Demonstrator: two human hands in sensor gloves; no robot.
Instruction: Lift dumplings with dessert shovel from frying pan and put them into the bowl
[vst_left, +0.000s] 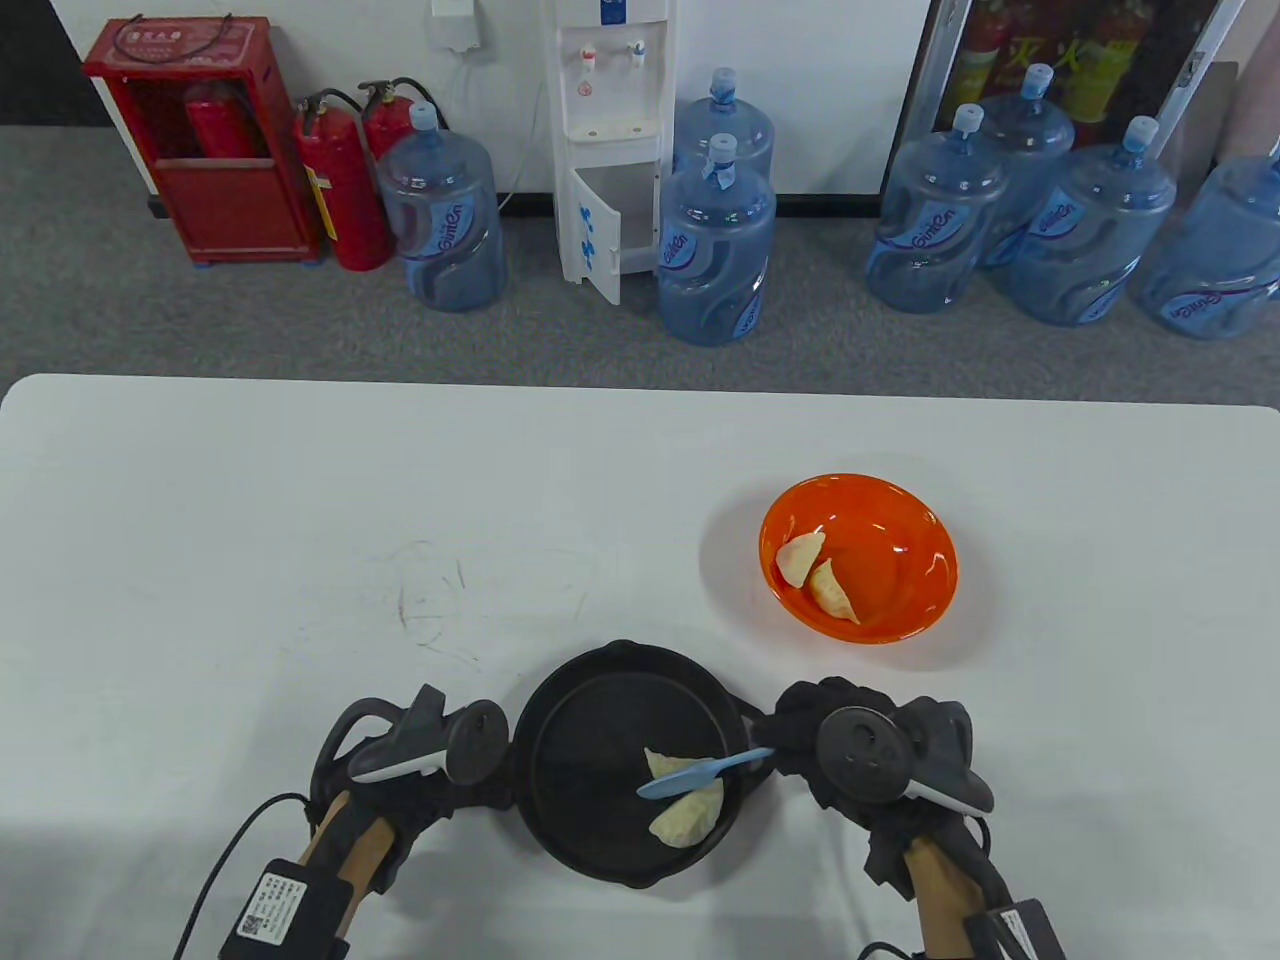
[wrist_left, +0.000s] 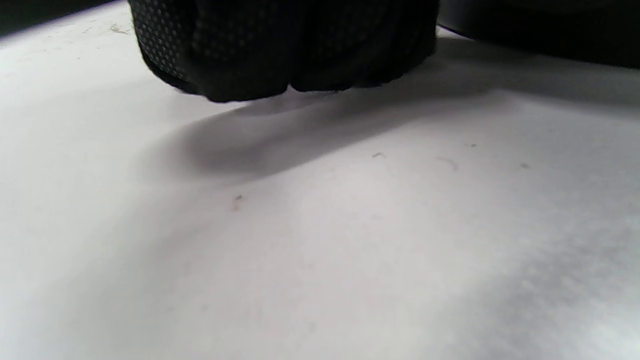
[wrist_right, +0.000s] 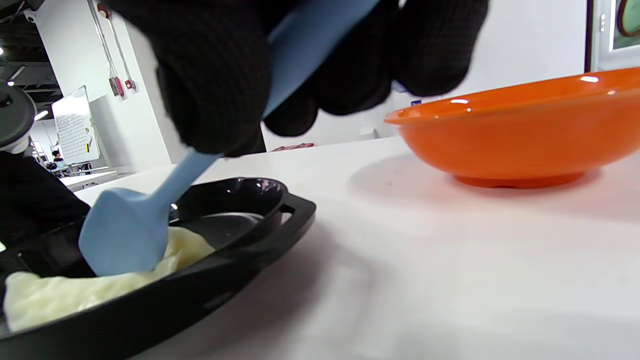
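While the table (vst_left: 300, 480) takes up most of the shot, the action's at its near edge, where the black pan (vst_left: 580, 720) sits between both hands. Right hand (vst_left: 850, 760) has its fingers curled round the handle of the blue shovel (vst_left: 700, 775), a closed grip, and the blade reaches into the pan, lying across the two dumplings there: one (vst_left: 665, 763) further back, one (vst_left: 688, 818) nearer the front rim. From the right wrist view the blade looks pressed right against the dumplings, though whether it's under one I can't tell.

Left hand (vst_left: 400, 790) is tucked against the pan's left side. Left wrist view shows its fingers (wrist_left: 280, 55) bunched and curled just above the table, but whether they've actually got hold of the pan I can't tell.

Orange bowl (vst_left: 858, 557) sits further back and to the right, apart from the pan, with two dumplings (vst_left: 818, 575) lying side by side on its left half.

So: one pan, one bowl, one shovel, four dumplings, split two and two.
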